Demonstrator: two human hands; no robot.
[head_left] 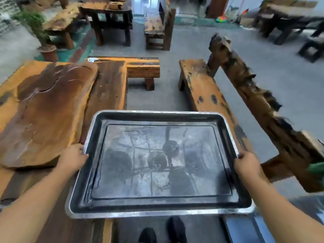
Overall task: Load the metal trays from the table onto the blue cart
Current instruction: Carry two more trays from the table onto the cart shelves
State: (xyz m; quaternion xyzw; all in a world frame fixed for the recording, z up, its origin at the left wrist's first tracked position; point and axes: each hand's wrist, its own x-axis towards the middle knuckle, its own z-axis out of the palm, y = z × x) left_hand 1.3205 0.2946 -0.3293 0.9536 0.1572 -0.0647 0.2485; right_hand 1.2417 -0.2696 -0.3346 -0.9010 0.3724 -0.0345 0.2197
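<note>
Left hand (73, 159) and right hand (246, 163) each clasp a side rim of the metal tray (157, 163), held level in the air. Risk: the wide tray clipping the wooden bench (206, 92) alongside, or tilting and slipping.

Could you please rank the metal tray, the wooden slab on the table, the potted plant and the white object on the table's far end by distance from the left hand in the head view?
From the left hand:
1. Metal tray, gripped at its left rim.
2. Wooden slab, just left of the hand.
3. White object, at the table's far end.
4. Potted plant, on the floor beyond the table, upper left.
</note>
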